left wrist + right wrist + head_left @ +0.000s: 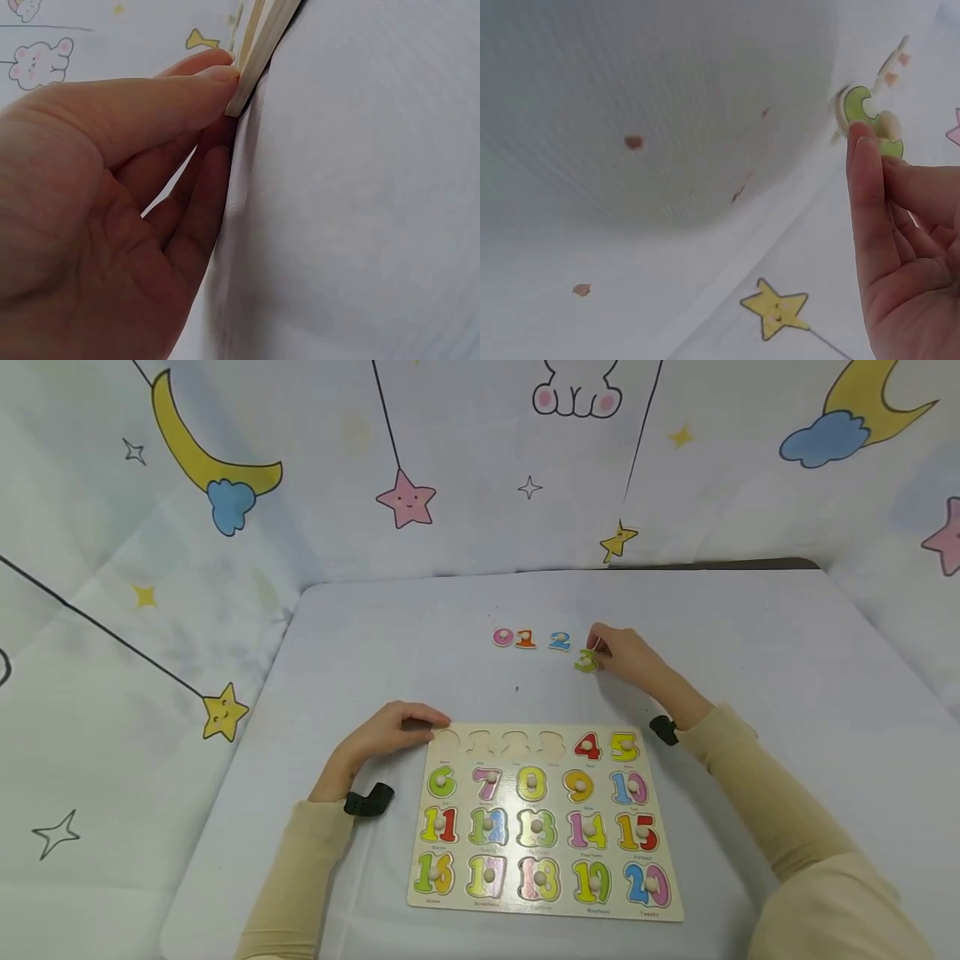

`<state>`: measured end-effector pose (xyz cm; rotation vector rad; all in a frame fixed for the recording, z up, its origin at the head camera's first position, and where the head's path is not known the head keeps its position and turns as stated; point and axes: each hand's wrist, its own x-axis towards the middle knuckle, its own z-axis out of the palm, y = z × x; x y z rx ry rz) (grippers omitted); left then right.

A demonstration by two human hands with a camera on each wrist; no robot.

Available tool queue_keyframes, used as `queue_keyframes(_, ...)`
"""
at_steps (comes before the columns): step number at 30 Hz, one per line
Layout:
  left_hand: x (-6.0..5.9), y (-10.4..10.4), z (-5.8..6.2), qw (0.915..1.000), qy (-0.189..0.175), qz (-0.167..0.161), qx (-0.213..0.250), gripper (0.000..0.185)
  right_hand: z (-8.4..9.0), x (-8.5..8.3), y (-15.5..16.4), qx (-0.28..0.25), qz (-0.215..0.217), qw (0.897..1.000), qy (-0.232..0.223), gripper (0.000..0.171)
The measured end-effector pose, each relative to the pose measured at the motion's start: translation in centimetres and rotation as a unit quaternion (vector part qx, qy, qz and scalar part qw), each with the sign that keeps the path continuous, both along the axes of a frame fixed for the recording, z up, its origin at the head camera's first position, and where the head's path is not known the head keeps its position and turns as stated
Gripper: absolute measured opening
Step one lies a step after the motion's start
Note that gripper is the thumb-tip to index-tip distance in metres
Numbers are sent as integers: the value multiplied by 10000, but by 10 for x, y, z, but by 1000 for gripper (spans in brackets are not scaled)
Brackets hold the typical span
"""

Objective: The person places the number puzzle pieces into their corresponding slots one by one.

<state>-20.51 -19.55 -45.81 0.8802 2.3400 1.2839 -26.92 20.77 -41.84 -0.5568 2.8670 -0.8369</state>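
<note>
The left hand point(390, 733) rests on the table point(750, 635) at the board's point(545, 906) upper left corner, thumb and fingers pinching its edge. The board lies flat, long axis left to right; its top row has four bare slots, then 4 and 5, with 6 to 20 below and tiny printed number words, of which "Twenty" can be made out. Beyond it, well apart, lie 0 point(503, 637), 1 point(526, 639) and 2 point(559, 641) in a row. Just right of them the green 3 point(586, 662) sits tilted, slightly nearer, the right hand point(628, 656) pinching its knob. Star and moon cloth hangs behind.
</note>
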Motion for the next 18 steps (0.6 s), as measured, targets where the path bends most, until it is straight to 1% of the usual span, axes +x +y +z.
queue_keyframes(5,-1,-1,-1,9999,-131,8,57,26,3,15,-6,-412,-44,9990,-177,9)
queue_keyframes(8,-1,-1,-1,9998,-186,39,22,26,4,26,-13,-634,71,9975,-309,8)
queue_keyframes(11,-1,-1,0,9998,-186,58,-2,25,4,36,-21,-898,288,9941,-530,7)
queue_keyframes(14,-1,-1,0,9998,-202,64,48,25,4,44,-28,-1114,628,9887,-777,6)
queue_keyframes(18,-2,-1,-2,9999,-117,8,92,25,1,51,-35,-1140,1014,9815,-1159,5)
